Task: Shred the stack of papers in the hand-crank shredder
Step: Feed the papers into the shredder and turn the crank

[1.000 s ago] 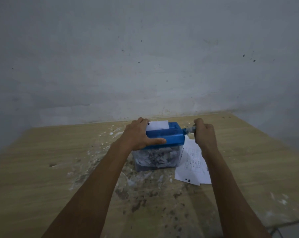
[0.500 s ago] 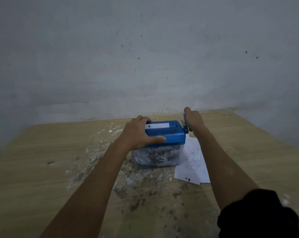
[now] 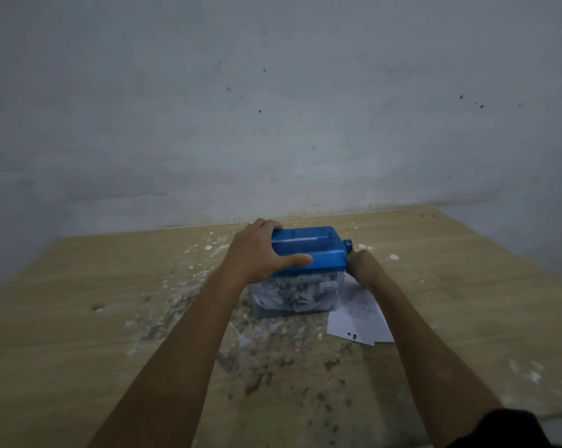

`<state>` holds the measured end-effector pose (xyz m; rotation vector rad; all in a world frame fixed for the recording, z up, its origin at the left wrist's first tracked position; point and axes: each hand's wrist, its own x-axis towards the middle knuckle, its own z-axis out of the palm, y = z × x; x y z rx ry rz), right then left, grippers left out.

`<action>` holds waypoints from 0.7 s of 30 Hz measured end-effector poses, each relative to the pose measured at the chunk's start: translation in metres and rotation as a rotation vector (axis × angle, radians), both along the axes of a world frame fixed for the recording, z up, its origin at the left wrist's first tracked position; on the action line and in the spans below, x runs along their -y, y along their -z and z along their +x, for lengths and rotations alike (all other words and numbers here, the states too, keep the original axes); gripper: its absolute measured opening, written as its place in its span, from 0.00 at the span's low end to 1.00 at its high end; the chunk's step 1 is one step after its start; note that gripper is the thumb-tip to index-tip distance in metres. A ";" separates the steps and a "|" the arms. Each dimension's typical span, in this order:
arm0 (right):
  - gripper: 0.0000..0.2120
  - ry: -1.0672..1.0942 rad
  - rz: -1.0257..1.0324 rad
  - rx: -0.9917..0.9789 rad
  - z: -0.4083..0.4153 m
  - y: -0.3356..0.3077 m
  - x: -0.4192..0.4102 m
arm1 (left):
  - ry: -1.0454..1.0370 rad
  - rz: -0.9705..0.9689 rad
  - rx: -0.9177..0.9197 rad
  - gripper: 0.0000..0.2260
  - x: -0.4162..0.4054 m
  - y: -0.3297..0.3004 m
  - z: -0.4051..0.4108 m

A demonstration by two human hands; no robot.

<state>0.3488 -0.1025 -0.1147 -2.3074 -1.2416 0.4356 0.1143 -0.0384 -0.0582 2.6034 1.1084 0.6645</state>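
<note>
Clamping the shredder [image 3: 308, 253] from its left end, my left hand [image 3: 260, 253] makes a wide grip over the blue top, fingers curled over the far edge and thumb laid along the near face; I judge this is to pin the light box down so cranking does not skid or tip it. My right hand [image 3: 363, 270] sits low against the shredder's right side, just under the blue crank hub [image 3: 347, 244]; I cannot tell how that grip is closed, since the handle is hidden behind it, though it is placed as if turning. Only a thin white strip of paper [image 3: 294, 240] shows in the top slot. Below the blue head, the clear bin [image 3: 297, 295] looks nearly full of pale shreds. It stands mid-counter [image 3: 79, 318], near the wall. Just beside it on the right, remaining sheets [image 3: 358, 321] lie flat under my right forearm, within easy reach. Shreds and flecks [image 3: 189, 302] litter the wood around and in front.
</note>
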 end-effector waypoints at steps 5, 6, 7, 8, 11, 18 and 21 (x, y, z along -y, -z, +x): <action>0.06 -0.111 0.046 0.110 -0.003 0.013 0.025 | -0.012 0.008 -0.009 0.44 0.003 -0.002 0.001; 0.05 -0.146 0.047 0.169 -0.005 0.013 0.032 | -0.013 0.010 -0.015 0.44 0.004 -0.002 0.001; 0.06 -0.154 0.061 0.178 -0.008 0.013 0.041 | -0.014 0.012 -0.021 0.44 0.004 -0.002 0.001; 0.09 -0.153 0.085 0.167 -0.009 0.014 0.047 | -0.015 0.014 -0.028 0.44 0.004 -0.003 0.001; 0.08 -0.112 0.188 0.068 -0.014 0.012 0.063 | -0.011 0.007 -0.044 0.44 0.003 -0.005 0.001; 0.15 0.030 0.553 -0.545 -0.031 -0.017 0.078 | 0.018 -0.011 -0.083 0.44 0.001 -0.008 0.001; 0.15 0.075 0.637 -0.624 -0.033 -0.032 0.068 | 0.025 -0.005 -0.102 0.46 -0.003 -0.006 0.000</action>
